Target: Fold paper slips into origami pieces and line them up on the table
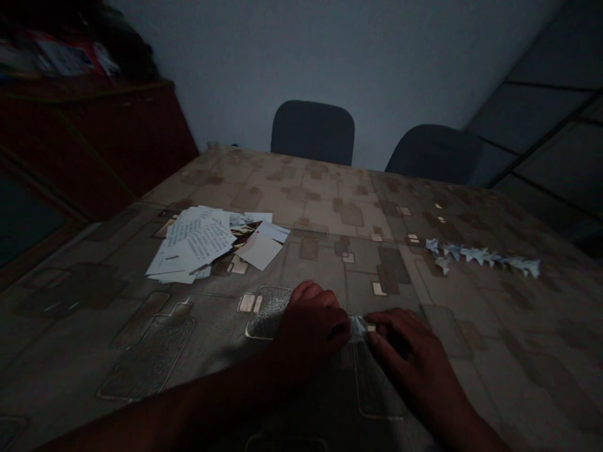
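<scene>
White paper piece (358, 328), one, pinched between two hands' fingers (377, 331), two chairs (313, 132) behind.

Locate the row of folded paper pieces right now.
Head view, right side: the row of folded paper pieces lies on the patterned tablecloth, beyond the right hand and across from the pile of printed sheets on the left.

The table (330, 204) wears a cloth patterned with rounded rectangles. Taking the heap of papers (198, 242) as landmark: printed sheets fan over its left part, and plain pieces (262, 247) overlap at its right edge. Well apart to its right lies a row of small folded paper shapes (485, 256).
</scene>
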The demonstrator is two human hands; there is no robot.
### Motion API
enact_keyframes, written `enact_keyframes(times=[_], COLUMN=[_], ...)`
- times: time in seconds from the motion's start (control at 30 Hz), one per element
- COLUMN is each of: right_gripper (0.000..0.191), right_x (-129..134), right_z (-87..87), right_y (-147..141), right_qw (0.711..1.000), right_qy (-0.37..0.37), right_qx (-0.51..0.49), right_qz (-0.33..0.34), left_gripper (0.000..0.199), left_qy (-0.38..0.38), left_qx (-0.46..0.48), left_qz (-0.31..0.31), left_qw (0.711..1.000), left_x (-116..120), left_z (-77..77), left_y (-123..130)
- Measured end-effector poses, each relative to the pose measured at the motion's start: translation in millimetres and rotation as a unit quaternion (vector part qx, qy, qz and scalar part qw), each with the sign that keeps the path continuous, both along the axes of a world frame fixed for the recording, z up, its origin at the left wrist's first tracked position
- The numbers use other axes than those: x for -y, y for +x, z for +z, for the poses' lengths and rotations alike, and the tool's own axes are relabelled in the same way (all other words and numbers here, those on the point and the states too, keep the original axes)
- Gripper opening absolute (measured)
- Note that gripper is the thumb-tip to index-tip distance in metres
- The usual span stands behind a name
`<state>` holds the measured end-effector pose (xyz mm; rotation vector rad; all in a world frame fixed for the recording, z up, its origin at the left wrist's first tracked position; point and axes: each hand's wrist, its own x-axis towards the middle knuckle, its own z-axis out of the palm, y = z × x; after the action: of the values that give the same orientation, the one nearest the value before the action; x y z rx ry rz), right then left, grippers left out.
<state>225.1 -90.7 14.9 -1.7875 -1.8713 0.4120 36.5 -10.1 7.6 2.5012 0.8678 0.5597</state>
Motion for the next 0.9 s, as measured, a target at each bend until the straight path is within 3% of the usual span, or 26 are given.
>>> enact_keyframes(times=[0.13, 0.27, 0.37, 0.5, 0.7, 0.9], right_gripper=[0.014, 0.016, 0.017, 0.013, 0.009, 0.012], right_x=[-19, -21, -16, -12, -9, -8], right_z=[2.4, 9.7, 17.2, 22.9, 26.0, 30.0], right_y=[-5, -5, -5, -9, -13, -14], right_qw=[1.0, 0.994, 0.991, 0.991, 0.98, 0.989], right_qy=[0.004, -0.001, 0.028, 0.108, 0.196, 0.121], right_qx=[-0.012, -0.092, -0.099, -0.04, 0.025, -0.069], right_qz=[0.002, -0.062, -0.089, -0.062, -0.017, -0.057], left_gripper=[0.008, 0.01, 0.027, 0.044, 0.046, 0.037], left_qy=[-0.02, -0.104, -0.228, -0.391, -0.443, -0.453], left_qx=[0.02, 0.122, 0.225, 0.284, 0.331, 0.338], left_qz=[0.003, 0.054, 0.079, 0.029, -0.002, 0.024], left_qw=[1.0, 0.986, 0.944, 0.875, 0.833, 0.825], left_x=[0, 1, 3, 7, 12, 11], left_z=[0.9, -0.2, -0.2, 4.0, 8.7, 5.7], left_y=[-1, 2, 6, 8, 9, 13])
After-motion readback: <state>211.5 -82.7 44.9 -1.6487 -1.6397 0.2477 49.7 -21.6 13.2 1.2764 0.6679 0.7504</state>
